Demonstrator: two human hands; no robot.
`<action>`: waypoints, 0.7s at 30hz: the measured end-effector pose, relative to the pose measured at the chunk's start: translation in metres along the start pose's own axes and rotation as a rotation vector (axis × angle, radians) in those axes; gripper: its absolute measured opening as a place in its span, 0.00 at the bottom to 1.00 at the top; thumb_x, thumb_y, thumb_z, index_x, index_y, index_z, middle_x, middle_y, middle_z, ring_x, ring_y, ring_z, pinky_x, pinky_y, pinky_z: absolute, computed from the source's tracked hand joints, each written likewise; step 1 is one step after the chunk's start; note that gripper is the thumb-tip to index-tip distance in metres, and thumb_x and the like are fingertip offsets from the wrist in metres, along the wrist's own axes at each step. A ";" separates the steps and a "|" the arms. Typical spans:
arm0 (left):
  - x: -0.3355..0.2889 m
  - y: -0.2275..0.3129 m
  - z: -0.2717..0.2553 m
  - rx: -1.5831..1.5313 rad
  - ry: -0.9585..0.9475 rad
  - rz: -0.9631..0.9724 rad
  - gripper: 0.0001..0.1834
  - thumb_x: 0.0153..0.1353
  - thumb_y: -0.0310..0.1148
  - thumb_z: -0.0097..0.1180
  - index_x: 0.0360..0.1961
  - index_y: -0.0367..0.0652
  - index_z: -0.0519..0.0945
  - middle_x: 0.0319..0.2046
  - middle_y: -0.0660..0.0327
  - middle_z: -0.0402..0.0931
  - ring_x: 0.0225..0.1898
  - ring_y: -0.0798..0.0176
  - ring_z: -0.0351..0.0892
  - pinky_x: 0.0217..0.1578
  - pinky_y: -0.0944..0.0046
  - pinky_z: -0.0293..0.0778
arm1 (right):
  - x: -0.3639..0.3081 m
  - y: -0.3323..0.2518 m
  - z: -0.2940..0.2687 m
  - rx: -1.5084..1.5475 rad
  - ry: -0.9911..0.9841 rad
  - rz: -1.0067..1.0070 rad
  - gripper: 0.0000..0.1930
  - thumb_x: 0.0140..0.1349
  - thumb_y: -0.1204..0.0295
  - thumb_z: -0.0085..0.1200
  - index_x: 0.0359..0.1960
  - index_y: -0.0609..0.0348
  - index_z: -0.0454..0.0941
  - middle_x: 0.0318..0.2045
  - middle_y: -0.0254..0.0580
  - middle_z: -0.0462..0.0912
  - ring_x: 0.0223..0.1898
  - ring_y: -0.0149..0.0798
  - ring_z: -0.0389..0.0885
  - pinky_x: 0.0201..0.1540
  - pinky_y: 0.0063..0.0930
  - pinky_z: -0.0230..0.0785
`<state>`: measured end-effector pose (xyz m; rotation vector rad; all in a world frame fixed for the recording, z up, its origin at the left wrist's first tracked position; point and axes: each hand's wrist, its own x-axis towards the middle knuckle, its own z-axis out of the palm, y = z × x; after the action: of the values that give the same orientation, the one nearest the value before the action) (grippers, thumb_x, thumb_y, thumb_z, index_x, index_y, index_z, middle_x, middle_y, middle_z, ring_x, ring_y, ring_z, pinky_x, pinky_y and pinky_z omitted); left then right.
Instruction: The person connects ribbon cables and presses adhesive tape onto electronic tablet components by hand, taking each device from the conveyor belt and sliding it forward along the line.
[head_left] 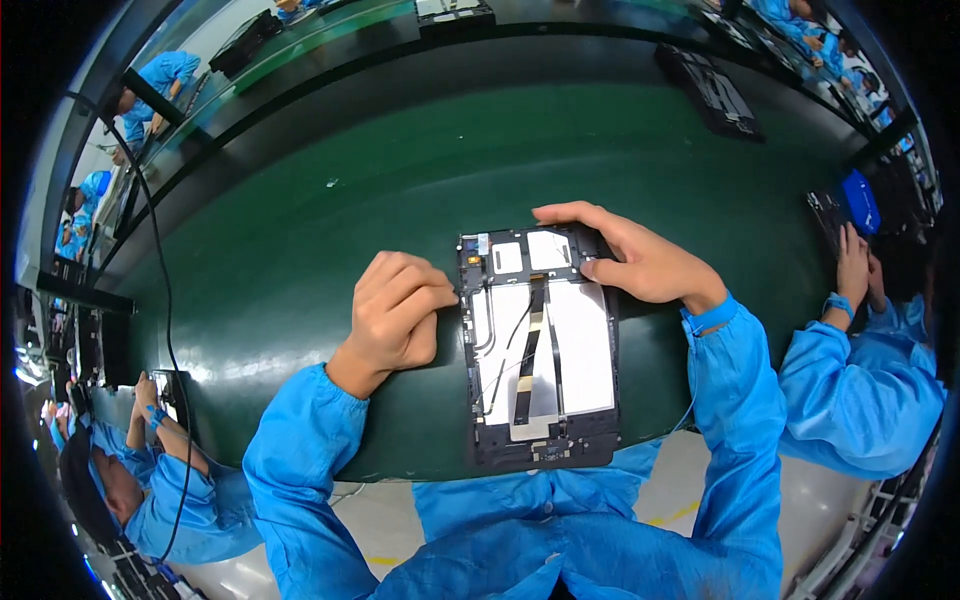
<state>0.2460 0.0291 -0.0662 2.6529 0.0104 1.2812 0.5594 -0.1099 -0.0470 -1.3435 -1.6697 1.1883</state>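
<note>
An opened tablet [587, 345] lies in front of me at the table's near edge, its inner side up. Its black frame surrounds large silvery-white panels, and a dark flat ribbon cable [530, 350] runs down the middle. My right hand [650, 255] grips the tablet's upper right corner, thumb on the inner face and fingers along the top edge. Beside the upper left edge, my left hand [397, 312] is closed with its fingers curled in. Its fingertips come right up to the frame; whatever they pinch, if anything, is hidden.
The green table [290, 240] spreads around the tablet. Another dark device [712, 92] lies at the far right. Co-workers in blue sit on both sides, one person's hand [853, 265] near a device at right. A black cable [165, 290] hangs at left; a shelf edge crosses the back.
</note>
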 end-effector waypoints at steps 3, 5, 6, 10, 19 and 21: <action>-0.010 0.011 -0.011 -0.007 -0.071 -0.080 0.14 0.41 0.17 0.59 0.31 0.39 0.86 0.34 0.59 0.85 0.36 0.52 0.83 0.38 0.54 0.75 | 0.001 0.001 0.003 0.109 0.039 0.016 0.37 0.67 0.77 0.58 0.80 0.57 0.69 0.75 0.51 0.73 0.77 0.46 0.70 0.82 0.41 0.57; -0.014 0.017 -0.014 -0.035 -0.080 -0.078 0.14 0.41 0.17 0.58 0.32 0.39 0.86 0.34 0.58 0.86 0.35 0.51 0.83 0.38 0.54 0.76 | 0.004 0.000 0.006 0.133 0.048 0.033 0.35 0.68 0.76 0.60 0.79 0.57 0.71 0.75 0.52 0.73 0.77 0.46 0.69 0.81 0.42 0.58; -0.015 0.019 -0.015 -0.070 -0.096 -0.071 0.15 0.40 0.17 0.58 0.32 0.39 0.87 0.34 0.56 0.86 0.35 0.50 0.83 0.38 0.54 0.76 | 0.004 -0.001 0.009 0.020 0.156 -0.054 0.30 0.67 0.73 0.62 0.73 0.54 0.77 0.74 0.52 0.74 0.76 0.50 0.70 0.79 0.44 0.61; -0.030 0.029 -0.020 -0.201 -0.144 0.099 0.13 0.42 0.23 0.61 0.32 0.40 0.87 0.32 0.57 0.84 0.31 0.51 0.81 0.33 0.54 0.75 | -0.001 -0.032 0.020 -0.307 0.322 -0.269 0.15 0.63 0.71 0.68 0.52 0.51 0.88 0.74 0.51 0.75 0.75 0.56 0.70 0.76 0.50 0.63; -0.045 0.052 -0.035 -0.111 -0.227 0.273 0.18 0.49 0.33 0.62 0.39 0.34 0.91 0.35 0.57 0.86 0.31 0.61 0.82 0.30 0.64 0.76 | 0.004 -0.056 0.090 -0.490 0.020 -0.310 0.11 0.54 0.70 0.76 0.36 0.53 0.86 0.71 0.54 0.75 0.78 0.69 0.61 0.78 0.66 0.56; -0.041 0.052 -0.034 -0.128 -0.235 0.260 0.19 0.47 0.33 0.63 0.40 0.35 0.92 0.36 0.57 0.87 0.32 0.60 0.84 0.29 0.64 0.76 | 0.006 -0.055 0.094 -0.472 0.019 -0.314 0.09 0.56 0.72 0.76 0.35 0.53 0.86 0.72 0.51 0.75 0.79 0.66 0.61 0.78 0.68 0.56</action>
<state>0.1896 -0.0193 -0.0678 2.7404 -0.4473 0.9868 0.4539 -0.1295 -0.0294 -1.2837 -2.1387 0.6201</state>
